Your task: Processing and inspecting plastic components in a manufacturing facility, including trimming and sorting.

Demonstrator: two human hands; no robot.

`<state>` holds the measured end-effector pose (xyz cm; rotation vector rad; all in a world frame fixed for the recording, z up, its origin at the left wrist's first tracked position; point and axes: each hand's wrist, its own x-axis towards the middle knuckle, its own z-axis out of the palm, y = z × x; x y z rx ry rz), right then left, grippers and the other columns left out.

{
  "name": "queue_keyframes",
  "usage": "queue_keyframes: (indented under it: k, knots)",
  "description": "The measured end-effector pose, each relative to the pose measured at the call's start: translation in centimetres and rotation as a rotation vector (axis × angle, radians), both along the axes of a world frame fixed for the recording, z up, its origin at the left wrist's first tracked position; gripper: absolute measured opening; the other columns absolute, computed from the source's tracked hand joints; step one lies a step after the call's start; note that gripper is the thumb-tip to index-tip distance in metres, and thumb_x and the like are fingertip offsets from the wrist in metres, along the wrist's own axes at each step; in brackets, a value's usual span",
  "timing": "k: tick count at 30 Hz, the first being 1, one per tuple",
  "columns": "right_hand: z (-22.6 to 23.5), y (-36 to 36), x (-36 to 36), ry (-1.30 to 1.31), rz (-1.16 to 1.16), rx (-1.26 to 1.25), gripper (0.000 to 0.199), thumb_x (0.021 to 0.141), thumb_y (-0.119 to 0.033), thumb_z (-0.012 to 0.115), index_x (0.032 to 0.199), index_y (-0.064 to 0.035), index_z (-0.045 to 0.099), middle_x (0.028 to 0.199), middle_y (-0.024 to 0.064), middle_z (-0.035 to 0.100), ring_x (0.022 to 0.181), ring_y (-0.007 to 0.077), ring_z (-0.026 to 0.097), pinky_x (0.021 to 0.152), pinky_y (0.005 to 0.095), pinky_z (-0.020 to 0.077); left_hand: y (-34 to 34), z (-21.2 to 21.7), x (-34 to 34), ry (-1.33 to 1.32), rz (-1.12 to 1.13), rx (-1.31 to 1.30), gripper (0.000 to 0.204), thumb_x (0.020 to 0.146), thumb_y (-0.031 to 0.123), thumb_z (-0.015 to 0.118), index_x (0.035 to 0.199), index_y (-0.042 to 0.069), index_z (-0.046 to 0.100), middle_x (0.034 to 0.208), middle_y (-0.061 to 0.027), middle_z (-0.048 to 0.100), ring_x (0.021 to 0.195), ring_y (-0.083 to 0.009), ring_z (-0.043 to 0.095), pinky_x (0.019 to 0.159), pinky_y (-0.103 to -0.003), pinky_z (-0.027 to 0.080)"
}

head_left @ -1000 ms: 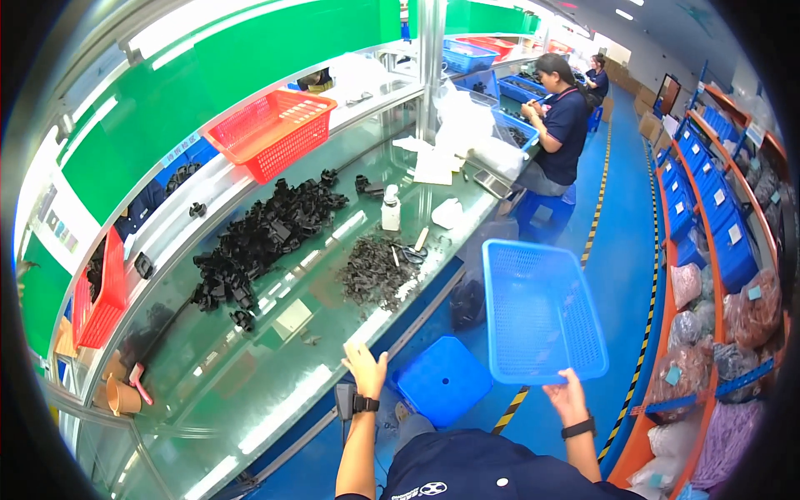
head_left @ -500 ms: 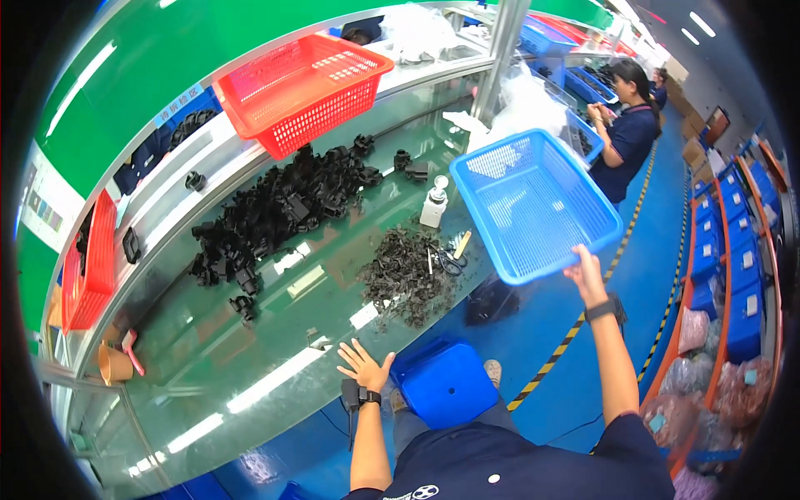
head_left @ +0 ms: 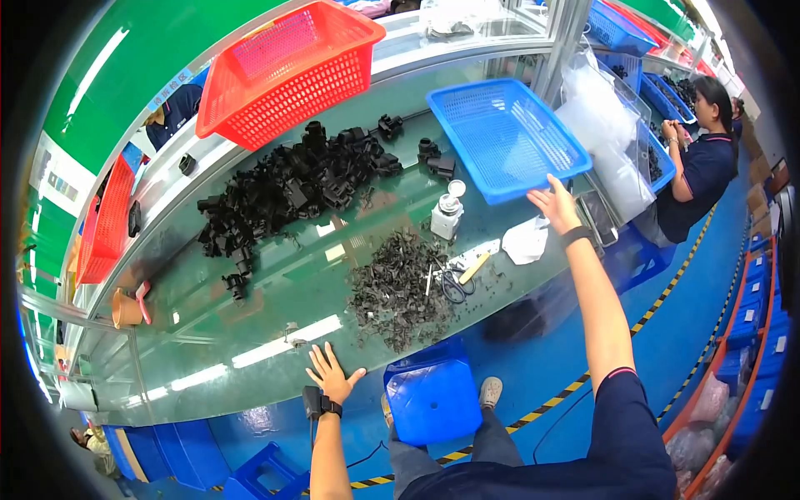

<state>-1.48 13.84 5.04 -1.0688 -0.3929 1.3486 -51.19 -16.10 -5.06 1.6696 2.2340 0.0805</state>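
Observation:
My right hand (head_left: pixel 557 206) grips the near rim of a blue plastic basket (head_left: pixel 512 137), with my arm stretched out. The basket seems to hold nothing and is over the right part of the green table, by a metal post. My left hand (head_left: pixel 333 377) has its fingers spread at the table's near edge and holds nothing. Between my hands lies a pile of small black scraps (head_left: pixel 396 287). Beside it are scissors (head_left: pixel 454 287), a yellow-handled tool (head_left: pixel 475 268) and a white bottle (head_left: pixel 446 218). Farther back is a heap of black plastic parts (head_left: pixel 296 187).
A red basket (head_left: pixel 292 92) rests on the shelf edge above the heap; another red basket (head_left: pixel 107 221) is at left. A white crumpled bag (head_left: pixel 526 241) lies near the right edge. A blue stool (head_left: pixel 433 402) stands before me. A co-worker (head_left: pixel 704 162) works at right.
My right hand has carried the blue basket farther over the table, toward the post. My view has shifted, uncovering the white bag. My left hand stays spread at the table edge.

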Motion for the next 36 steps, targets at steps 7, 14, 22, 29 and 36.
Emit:
queue_keyframes:
  k: [7,14,22,29,36]
  knots:
    - [-3.6,-8.1,-5.6,-0.376,0.025,0.009,0.043,0.086,-0.018,0.05,0.121,0.0035,0.037,0.105,0.0179,0.056,0.09,0.0231,0.059,0.074,0.0324,0.0482,0.3,-0.4,0.0,-0.042,0.01,-0.031,0.114,0.059,0.066,0.062,0.139,0.007,0.007,0.143,-0.0221,-0.001,0.133,-0.0366,-0.004,0.099,-0.06,0.0]
    - [-6.2,-18.0,-18.8,-0.994,0.537,0.371,0.051,0.077,-0.013,0.061,0.122,-0.0027,0.041,0.114,0.0184,0.048,0.103,0.0264,0.049,0.087,0.0352,0.0405,0.5,-0.4,0.0,0.019,-0.013,0.057,0.113,0.059,0.07,0.057,0.14,0.009,0.008,0.143,-0.0221,0.002,0.132,-0.0373,0.0,0.098,-0.063,0.003]
    - [-8.4,-9.5,-27.0,-1.771,0.395,0.346,0.08,0.073,-0.047,0.062,0.13,-0.0012,0.03,0.13,0.0301,0.028,0.116,0.0473,0.03,0.097,0.0547,0.0242,0.6,-0.5,0.8,-0.04,-0.012,0.058,0.111,0.061,0.068,0.058,0.14,0.011,0.005,0.144,-0.0203,0.0,0.133,-0.0356,-0.003,0.097,-0.064,0.001]
    - [-9.5,-11.3,-22.6,-1.629,0.323,-0.035,0.038,0.07,-0.023,0.069,0.09,-0.0002,0.045,0.089,0.0169,0.051,0.084,0.0355,0.052,0.072,0.0404,0.0438,-0.1,-0.9,0.1,-0.032,0.012,0.093,0.111,0.06,0.07,0.057,0.14,0.011,0.007,0.144,-0.0201,0.001,0.133,-0.0356,-0.002,0.096,-0.065,0.002]
    - [-8.7,-12.2,-22.9,-1.566,0.354,-0.013,0.032,0.068,-0.023,0.071,0.083,-0.0038,0.051,0.09,0.0154,0.05,0.084,0.0335,0.052,0.071,0.0399,0.0431,0.1,-0.7,0.0,-0.013,0.005,0.099,0.111,0.06,0.07,0.057,0.14,0.012,0.007,0.144,-0.0197,0.002,0.133,-0.0356,0.001,0.097,-0.065,0.005]
